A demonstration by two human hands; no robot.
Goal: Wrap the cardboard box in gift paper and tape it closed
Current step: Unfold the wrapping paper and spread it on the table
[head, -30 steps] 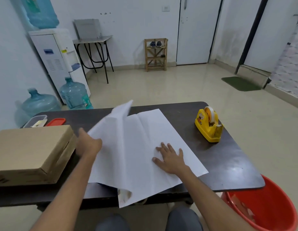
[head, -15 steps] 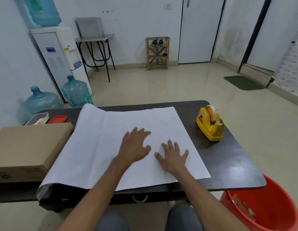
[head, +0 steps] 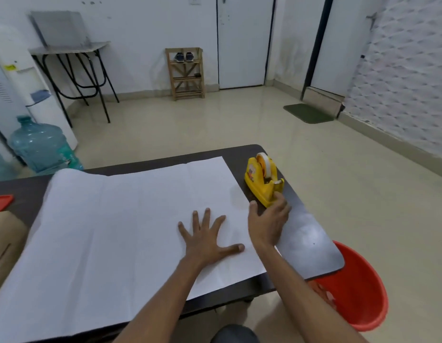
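Right hand (head: pixel 269 222) has left the gift paper (head: pixel 120 231), where it lay flat half a second ago, and is now at the tape dispenser (head: pixel 263 180). Its fingers (head: pixel 281 198) curl against the dispenser's near end, with the thumb held out to the left. Whether a grip is established cannot be told. Left hand (head: pixel 206 240) lies palm down on the right part of the paper, fingers (head: pixel 207 216) straight and spread, holding nothing. The paper lies unfolded, creased and flat, covering most of the dark surface (head: pixel 306 243). Cardboard box (head: pixel 3 246) sits unwrapped at the left edge of view, just beside the paper's left margin and only partly in frame. The dispenser stands upright just right of the paper's far corner. Red lid (head: pixel 0 201) lies beyond the box. Red bucket (head: pixel 361 290) stands on the floor by the surface's near right corner.
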